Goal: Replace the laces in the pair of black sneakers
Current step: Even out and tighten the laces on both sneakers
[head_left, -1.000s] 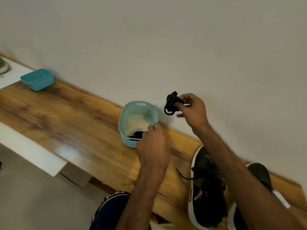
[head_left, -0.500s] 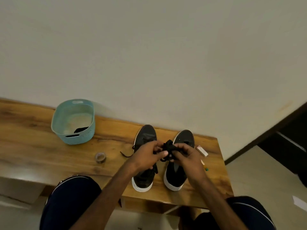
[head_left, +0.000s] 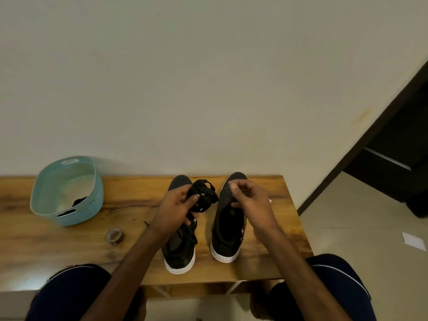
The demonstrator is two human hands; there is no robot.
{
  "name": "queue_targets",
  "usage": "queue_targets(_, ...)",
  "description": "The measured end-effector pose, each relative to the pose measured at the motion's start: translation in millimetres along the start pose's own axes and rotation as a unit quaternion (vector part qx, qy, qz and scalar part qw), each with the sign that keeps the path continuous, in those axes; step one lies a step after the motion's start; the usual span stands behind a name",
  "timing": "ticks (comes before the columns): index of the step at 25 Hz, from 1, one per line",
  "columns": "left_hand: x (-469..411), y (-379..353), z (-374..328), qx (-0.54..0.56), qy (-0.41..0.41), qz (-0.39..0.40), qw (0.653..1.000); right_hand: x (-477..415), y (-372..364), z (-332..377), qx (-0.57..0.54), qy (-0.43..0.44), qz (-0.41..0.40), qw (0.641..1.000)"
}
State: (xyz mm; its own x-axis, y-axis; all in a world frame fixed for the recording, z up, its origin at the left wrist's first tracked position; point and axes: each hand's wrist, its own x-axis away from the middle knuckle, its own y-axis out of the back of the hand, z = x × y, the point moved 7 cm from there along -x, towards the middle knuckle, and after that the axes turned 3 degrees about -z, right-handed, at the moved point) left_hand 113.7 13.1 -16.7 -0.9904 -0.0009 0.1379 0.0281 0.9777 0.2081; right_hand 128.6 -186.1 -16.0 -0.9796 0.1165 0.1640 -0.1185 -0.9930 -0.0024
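Note:
Two black sneakers with white soles stand side by side on the wooden bench, toes toward the wall: the left sneaker still has a lace in it, the right sneaker shows bare eyelets. My left hand is closed around a bundled black lace held above the left sneaker. My right hand hovers over the right sneaker's eyelets with thumb and fingers pinched together; whether a lace end sits between them is too small to see.
A light blue basket with a dark lace inside stands at the left of the bench. A small roll of tape lies in front of it. My knees are under the front edge. A dark doorway is at the right.
The lace bundle came from beside the basket over to the sneakers. It was held between both hands; now only my left hand has it and my right hand has drawn apart to the right sneaker.

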Motion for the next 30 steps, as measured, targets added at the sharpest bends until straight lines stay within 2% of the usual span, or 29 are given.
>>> queue_targets(3, 2, -5, -6, -0.043, -0.030, -0.003, 0.999, 11, -37, -6, 0.061, 0.025, 0.122, 0.990)
queue_targets(4, 3, -6, -5, -0.056, -0.031, -0.011, 0.998, 12, -43, -5, 0.082, 0.044, 0.127, 0.987)
queue_targets(6, 3, -2, -5, -0.077, -0.043, -0.035, 0.996, 10, -39, -2, 0.079, 0.058, 0.089, 0.991)
queue_targets(8, 3, 1, -5, -0.107, -0.061, -0.044, 0.991, 5, -27, -7, -0.018, -0.003, 0.041, 0.999)
queue_targets(10, 4, 2, -3, -0.091, -0.044, -0.046, 0.994, 2, -17, -13, -0.125, -0.078, 0.015, 0.989)
queue_targets(13, 6, 11, 5, 0.067, 0.040, -0.080, 0.994, -3, -4, -15, -0.236, -0.128, -0.030, 0.963)
queue_targets(15, 8, 21, 7, 0.191, 0.091, -0.113, 0.971, -7, 7, -14, -0.194, -0.111, -0.079, 0.971)
queue_targets(17, 8, 35, 9, 0.246, 0.103, -0.159, 0.951, -10, 18, -14, -0.103, -0.074, -0.129, 0.983)
queue_targets(19, 10, 48, 7, 0.227, 0.086, -0.205, 0.948, -12, 23, -10, -0.051, -0.027, -0.145, 0.988)
queue_targets(21, 11, 58, 1, 0.114, 0.027, -0.233, 0.965, -13, 24, -3, 0.029, 0.045, -0.141, 0.989)
queue_targets(22, 11, 57, -4, 0.063, -0.010, -0.222, 0.973, -14, 23, 1, 0.092, 0.085, -0.138, 0.982)
queue_targets(24, 9, 47, -5, 0.040, -0.037, -0.175, 0.983, -7, 12, 10, 0.200, 0.158, -0.115, 0.960)
queue_targets(25, 7, 40, -3, 0.039, -0.038, -0.151, 0.987, -3, 3, 12, 0.215, 0.180, -0.089, 0.956)
queue_targets(28, 5, 20, -8, -0.035, -0.073, -0.106, 0.991, 16, -39, 7, 0.098, 0.136, 0.075, 0.983)
queue_targets(30, 5, 11, -12, -0.042, -0.098, -0.083, 0.991, 33, -66, 1, 0.057, 0.102, 0.165, 0.979)
